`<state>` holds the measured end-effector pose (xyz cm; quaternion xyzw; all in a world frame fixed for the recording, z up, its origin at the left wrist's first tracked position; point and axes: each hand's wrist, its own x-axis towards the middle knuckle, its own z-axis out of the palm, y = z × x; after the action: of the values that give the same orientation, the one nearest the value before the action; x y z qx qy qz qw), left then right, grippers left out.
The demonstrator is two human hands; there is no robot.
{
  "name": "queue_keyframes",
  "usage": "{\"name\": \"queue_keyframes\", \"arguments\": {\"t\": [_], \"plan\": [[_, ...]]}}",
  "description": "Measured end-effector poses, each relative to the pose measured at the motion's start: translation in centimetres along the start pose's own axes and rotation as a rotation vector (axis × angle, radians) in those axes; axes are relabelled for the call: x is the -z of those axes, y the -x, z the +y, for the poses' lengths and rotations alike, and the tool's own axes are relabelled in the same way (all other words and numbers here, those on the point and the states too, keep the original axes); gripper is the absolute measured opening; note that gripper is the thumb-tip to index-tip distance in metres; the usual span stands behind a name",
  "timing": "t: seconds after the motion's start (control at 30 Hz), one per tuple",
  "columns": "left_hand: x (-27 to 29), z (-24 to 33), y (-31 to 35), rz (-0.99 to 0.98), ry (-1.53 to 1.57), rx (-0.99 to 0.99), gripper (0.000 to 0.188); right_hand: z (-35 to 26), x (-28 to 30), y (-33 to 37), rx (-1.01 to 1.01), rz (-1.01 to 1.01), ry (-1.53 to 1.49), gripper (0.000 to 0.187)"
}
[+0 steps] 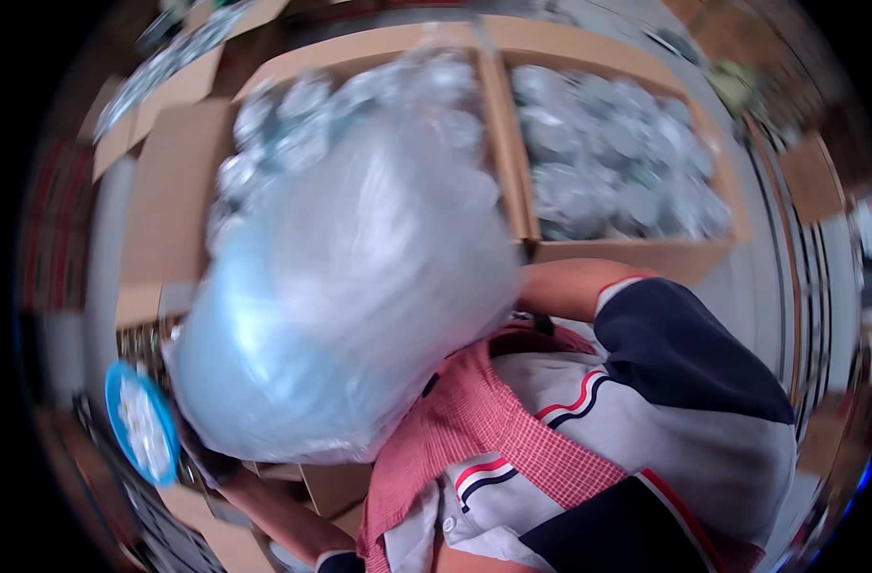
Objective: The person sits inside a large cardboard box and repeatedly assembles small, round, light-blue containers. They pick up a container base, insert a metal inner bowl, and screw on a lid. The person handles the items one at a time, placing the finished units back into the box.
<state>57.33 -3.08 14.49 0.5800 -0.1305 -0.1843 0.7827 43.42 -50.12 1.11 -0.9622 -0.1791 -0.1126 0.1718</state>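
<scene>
A big, bulging clear plastic bag (388,229) with a pale blue mass in its lower left fills the middle of the view, blurred by motion. My left hand (207,458), in a dark glove, holds the bag at its lower left edge; its fingers are mostly behind the plastic. From the right, my bare right forearm reaches behind the bag, which hides that hand. Just beyond, the bag overlaps an open cardboard box (360,40) packed with clear-wrapped round items (302,138).
To the right stands a second open carton (637,256) with similar wrapped round items (613,143). A blue basin (174,444) of white pieces is beside my left hand. A cardboard flap (173,181) sticks out at left. Metal rails (799,277) run along the right.
</scene>
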Motion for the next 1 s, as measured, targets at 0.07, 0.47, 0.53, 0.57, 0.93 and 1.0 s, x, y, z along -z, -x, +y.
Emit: {"name": "queue_keyframes", "arguments": {"t": [0.07, 0.47, 0.53, 0.57, 0.93, 1.0], "plan": [[-2.8, -3.6, -8.4, 0.293, 0.106, -0.114, 0.067, 2.3, 6.6, 6.5, -0.247, 0.153, 0.141, 0.042], [-51.6, -23.5, -6.4, -1.809, -1.139, -0.512, 0.062, 17.0, 22.7, 38.6, -1.165, 0.935, 0.890, 0.042], [-53.9, -21.7, -10.1, -1.657, -0.841, -0.386, 0.055, 20.0, 21.7, 38.9, -1.075, 1.394, 0.554, 0.047], [-57.1, -20.2, -12.3, -1.318, -0.937, -0.530, 0.045, 21.0, 21.2, 39.7, -1.066, 1.510, 0.526, 0.051], [-67.3, -28.4, -21.1, -1.335, -1.723, -0.551, 0.033, 26.7, 15.5, 43.9, -1.097, 1.977, 0.031, 0.051], [-65.8, -32.9, -18.2, -1.797, -1.870, -0.985, 0.024, 26.2, 15.8, 43.9, -1.094, 1.985, -0.002, 0.051]]}}
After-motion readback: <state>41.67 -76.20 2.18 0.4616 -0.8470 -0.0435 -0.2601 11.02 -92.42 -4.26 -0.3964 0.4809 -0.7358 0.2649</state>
